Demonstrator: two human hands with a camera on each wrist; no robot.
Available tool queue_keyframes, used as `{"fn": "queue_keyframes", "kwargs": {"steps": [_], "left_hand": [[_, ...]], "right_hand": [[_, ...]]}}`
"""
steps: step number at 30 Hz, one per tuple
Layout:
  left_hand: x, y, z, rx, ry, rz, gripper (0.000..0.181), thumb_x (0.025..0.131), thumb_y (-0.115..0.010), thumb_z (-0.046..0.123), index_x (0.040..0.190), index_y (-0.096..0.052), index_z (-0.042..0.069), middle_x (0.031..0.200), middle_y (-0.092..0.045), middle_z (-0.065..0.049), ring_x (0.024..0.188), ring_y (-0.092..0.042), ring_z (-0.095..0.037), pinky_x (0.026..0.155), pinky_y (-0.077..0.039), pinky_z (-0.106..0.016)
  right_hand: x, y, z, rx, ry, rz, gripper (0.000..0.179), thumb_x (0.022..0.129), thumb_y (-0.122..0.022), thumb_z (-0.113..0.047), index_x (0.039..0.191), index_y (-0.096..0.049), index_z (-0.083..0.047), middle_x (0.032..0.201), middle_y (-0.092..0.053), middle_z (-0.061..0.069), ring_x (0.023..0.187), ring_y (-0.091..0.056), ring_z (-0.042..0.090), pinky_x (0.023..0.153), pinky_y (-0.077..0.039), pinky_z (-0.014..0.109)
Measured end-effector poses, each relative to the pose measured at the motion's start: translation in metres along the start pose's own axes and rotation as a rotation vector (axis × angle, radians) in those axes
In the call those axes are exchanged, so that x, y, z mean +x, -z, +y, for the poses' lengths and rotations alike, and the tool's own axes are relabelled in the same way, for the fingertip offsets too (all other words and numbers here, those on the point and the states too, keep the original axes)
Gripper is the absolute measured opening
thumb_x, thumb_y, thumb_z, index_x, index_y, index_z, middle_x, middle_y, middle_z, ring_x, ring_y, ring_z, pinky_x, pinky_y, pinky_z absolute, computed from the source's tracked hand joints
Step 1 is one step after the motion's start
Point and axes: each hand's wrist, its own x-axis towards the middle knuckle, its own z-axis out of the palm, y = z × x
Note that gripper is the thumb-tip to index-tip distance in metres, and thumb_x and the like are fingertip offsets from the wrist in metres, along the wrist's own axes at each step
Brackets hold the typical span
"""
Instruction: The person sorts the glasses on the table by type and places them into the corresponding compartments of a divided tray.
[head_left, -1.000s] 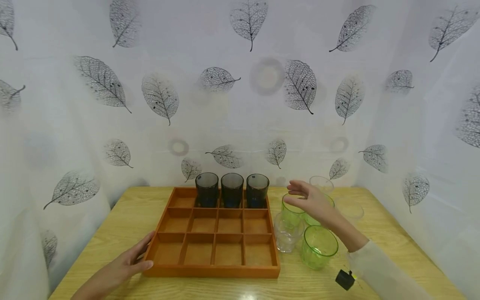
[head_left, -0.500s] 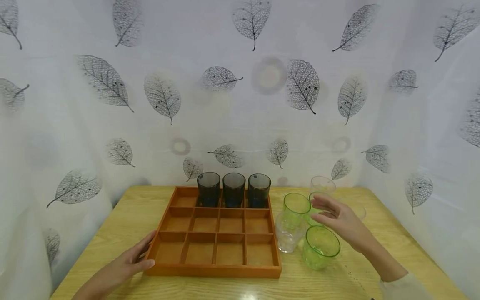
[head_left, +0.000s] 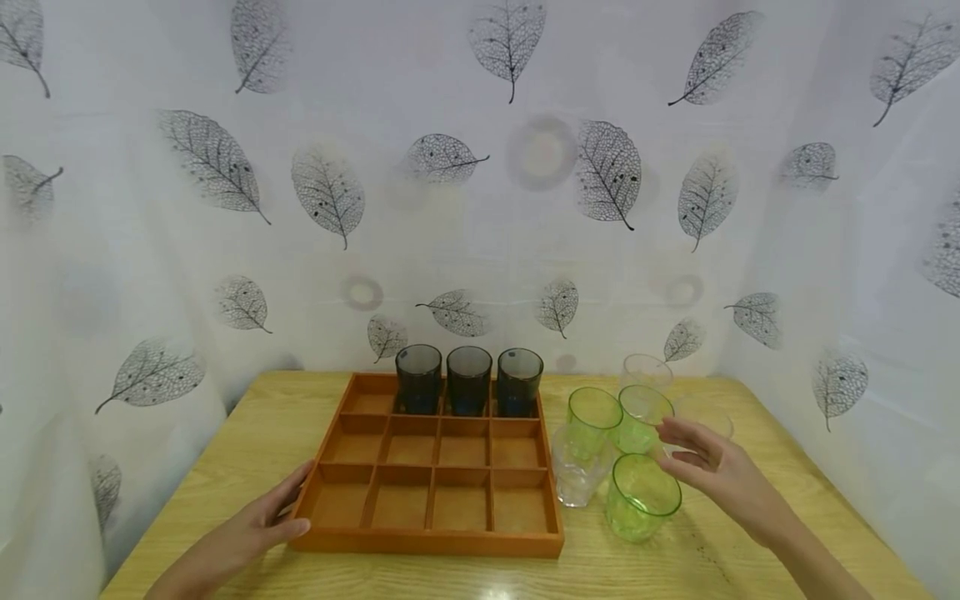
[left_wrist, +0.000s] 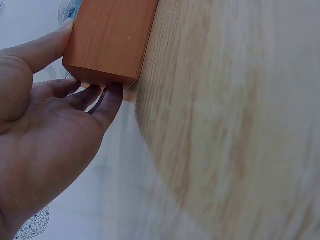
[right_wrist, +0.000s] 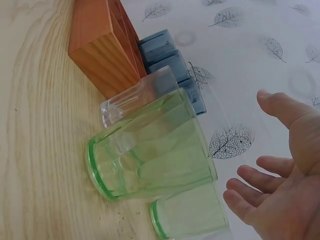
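My left hand (head_left: 251, 529) holds the front left corner of a divided wooden tray (head_left: 427, 542). In the left wrist view the thumb lies at its upper edge and the bent fingers press its side. Three dark drinking glasses (head_left: 468, 383) stand upright in the back row of compartments; the back left compartment is bare. On the right, my right hand (head_left: 723, 479) hovers with relaxed fingers and nothing in it. It is beside the front green glass (head_left: 642, 512). Two more green glasses, one left (head_left: 592, 412) and one right (head_left: 637, 421), stand behind.
A clear glass (head_left: 576, 479) stands close against the tray's right side, partly overlapping a green one. Further clear glasses (head_left: 647, 371) are at the back right of the wooden table (head_left: 247, 433). A white leaf-print curtain (head_left: 480, 233) hangs behind and along both sides.
My right hand has drawn back to the right and toward me, from over the green glasses to beside them. The left hand stays on the tray, and the glasses have not moved.
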Motion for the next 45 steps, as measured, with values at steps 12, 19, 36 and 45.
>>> {"fn": "queue_keyframes", "kwargs": {"steps": [12,19,36,45], "left_hand": [[-0.001,0.000,0.001,0.004,-0.012,-0.009,0.078,0.113,-0.044,0.026,0.164,0.011,0.004,0.166,0.015,-0.029,0.147,0.006,-0.061,0.112,-0.023,-0.071],[-0.001,0.000,0.001,0.011,-0.019,-0.007,0.079,0.113,-0.044,0.026,0.164,0.011,0.004,0.166,0.014,-0.030,0.147,0.006,-0.061,0.112,-0.023,-0.071],[0.000,0.000,0.000,0.024,-0.033,-0.005,0.078,0.113,-0.044,0.025,0.163,0.012,0.002,0.166,0.012,-0.032,0.147,0.002,-0.061,0.112,-0.033,-0.060],[0.000,0.001,0.000,0.030,-0.040,-0.009,0.078,0.113,-0.044,0.025,0.163,0.011,0.002,0.166,0.011,-0.032,0.147,0.001,-0.062,0.111,-0.035,-0.058]], "right_hand": [[-0.019,0.002,0.019,0.026,0.080,0.023,0.059,0.102,-0.063,-0.004,0.154,-0.037,0.009,0.138,-0.059,-0.012,0.117,-0.061,0.000,0.091,-0.052,0.020],[-0.027,-0.001,0.029,0.057,0.131,0.017,0.057,0.100,-0.062,0.004,0.152,-0.037,0.010,0.138,-0.058,-0.020,0.120,-0.060,0.001,0.091,-0.051,0.019],[-0.031,-0.025,0.036,0.037,0.069,-0.060,0.079,0.094,-0.073,0.000,0.157,-0.026,0.013,0.148,-0.043,0.039,0.121,-0.054,-0.004,0.092,-0.051,0.023],[-0.026,-0.033,0.040,-0.050,0.052,-0.013,0.085,0.090,-0.079,-0.004,0.158,-0.029,0.008,0.148,-0.047,0.034,0.125,-0.041,-0.015,0.098,-0.039,0.013]]}}
